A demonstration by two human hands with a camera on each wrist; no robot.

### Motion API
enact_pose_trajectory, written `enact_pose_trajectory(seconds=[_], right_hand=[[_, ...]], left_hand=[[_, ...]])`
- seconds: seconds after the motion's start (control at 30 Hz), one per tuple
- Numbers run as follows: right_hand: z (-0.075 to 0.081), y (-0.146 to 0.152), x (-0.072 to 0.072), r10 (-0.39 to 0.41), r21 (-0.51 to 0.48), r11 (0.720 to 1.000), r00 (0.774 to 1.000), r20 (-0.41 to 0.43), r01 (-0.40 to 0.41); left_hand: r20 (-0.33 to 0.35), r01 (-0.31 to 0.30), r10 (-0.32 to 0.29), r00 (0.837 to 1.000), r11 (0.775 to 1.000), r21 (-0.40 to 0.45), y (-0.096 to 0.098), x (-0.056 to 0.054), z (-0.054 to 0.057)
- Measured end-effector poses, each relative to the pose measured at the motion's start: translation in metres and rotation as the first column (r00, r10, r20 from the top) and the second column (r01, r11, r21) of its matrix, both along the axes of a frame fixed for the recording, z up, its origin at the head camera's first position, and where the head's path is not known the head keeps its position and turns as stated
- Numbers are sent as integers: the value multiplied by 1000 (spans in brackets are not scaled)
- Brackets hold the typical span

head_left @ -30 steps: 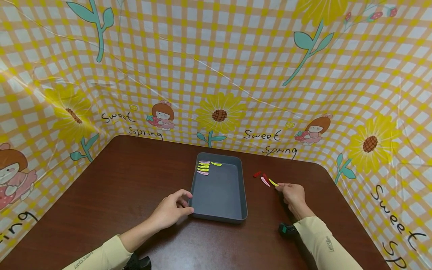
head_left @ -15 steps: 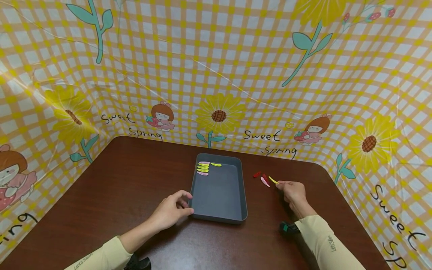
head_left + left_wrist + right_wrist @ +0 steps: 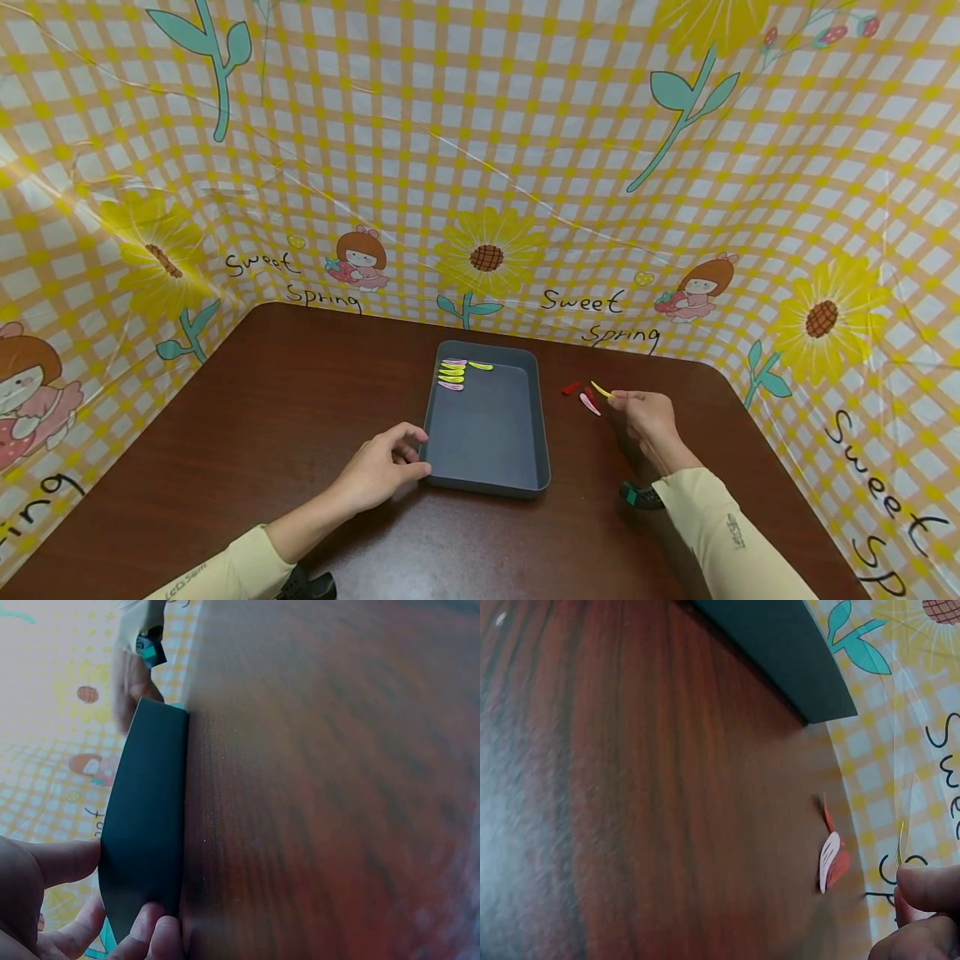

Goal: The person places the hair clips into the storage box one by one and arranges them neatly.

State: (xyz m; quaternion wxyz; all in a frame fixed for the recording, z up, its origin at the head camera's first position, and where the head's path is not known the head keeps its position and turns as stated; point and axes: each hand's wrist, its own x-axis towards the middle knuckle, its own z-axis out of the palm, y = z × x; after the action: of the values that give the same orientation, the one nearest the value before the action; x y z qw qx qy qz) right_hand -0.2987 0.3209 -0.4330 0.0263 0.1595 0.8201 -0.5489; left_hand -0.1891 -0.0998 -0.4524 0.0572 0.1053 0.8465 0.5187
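My right hand [image 3: 647, 417] pinches a yellow hair clip [image 3: 602, 390] between thumb and fingertips, raised above the table to the right of the grey tray [image 3: 543, 433]. In the right wrist view, the yellow clip [image 3: 901, 840] shows edge-on as a thin sliver. Below it lie a pink hair clip [image 3: 589, 404] and a red hair clip [image 3: 572, 388], with another red one partly hidden by the pink. My left hand [image 3: 382, 467] holds the tray's near left corner, fingers and thumb at the rim and outer wall [image 3: 146, 810].
Inside the tray, several yellow and pink clips [image 3: 452, 377] lie in a column at the far left, with one yellow clip [image 3: 481, 366] beside them. A checked cloth [image 3: 487, 167] surrounds the dark wooden table [image 3: 315, 375] at its back and sides.
My right hand has lifted the yellow clip up and slightly to the left, away from the pink and red clips. My left hand and the tray stay where they were.
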Motion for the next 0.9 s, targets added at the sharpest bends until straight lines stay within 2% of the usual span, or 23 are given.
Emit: enact_pose_trajectory(seconds=[0.9], right_hand=[[26, -31, -19, 101, -25, 994, 994, -32, -102]], left_hand=[[5, 1, -1, 1000, 1000, 3, -1, -2, -2]])
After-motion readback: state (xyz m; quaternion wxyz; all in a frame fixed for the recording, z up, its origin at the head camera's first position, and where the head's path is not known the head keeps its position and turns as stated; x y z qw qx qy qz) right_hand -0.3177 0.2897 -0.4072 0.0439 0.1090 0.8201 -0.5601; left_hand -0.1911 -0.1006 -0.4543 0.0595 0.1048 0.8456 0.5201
